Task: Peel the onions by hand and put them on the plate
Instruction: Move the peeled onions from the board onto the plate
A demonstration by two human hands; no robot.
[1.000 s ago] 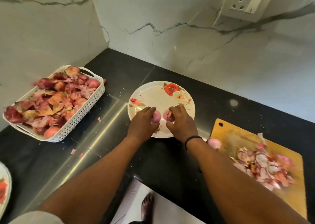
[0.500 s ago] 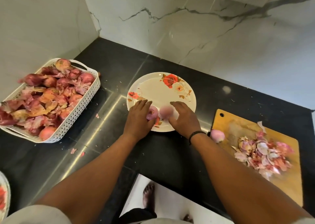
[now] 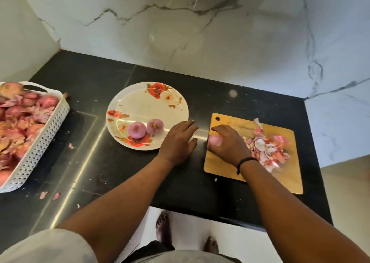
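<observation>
Two peeled pink onions (image 3: pixel 137 130) (image 3: pixel 155 125) lie side by side on the near part of the floral white plate (image 3: pixel 140 104). My left hand (image 3: pixel 178 140) hovers with straight fingers over the black counter between the plate and the wooden cutting board (image 3: pixel 230 168). My right hand (image 3: pixel 226 142) curls round a third peeled onion (image 3: pixel 215 139) at the board's left edge. A heap of pink onion skins (image 3: pixel 268 148) lies on the board beside that hand.
A white perforated basket (image 3: pixel 40 142) full of unpeeled red onions and loose skins stands at the left. Bits of skin (image 3: pixel 48 195) are scattered on the black counter (image 3: pixel 100 162). Marble walls close the back and left. My bare feet show below the counter edge.
Both hands left the two onions on the plate and moved right. My right hand now grips the onion on the cutting board. The camera view shifted right.
</observation>
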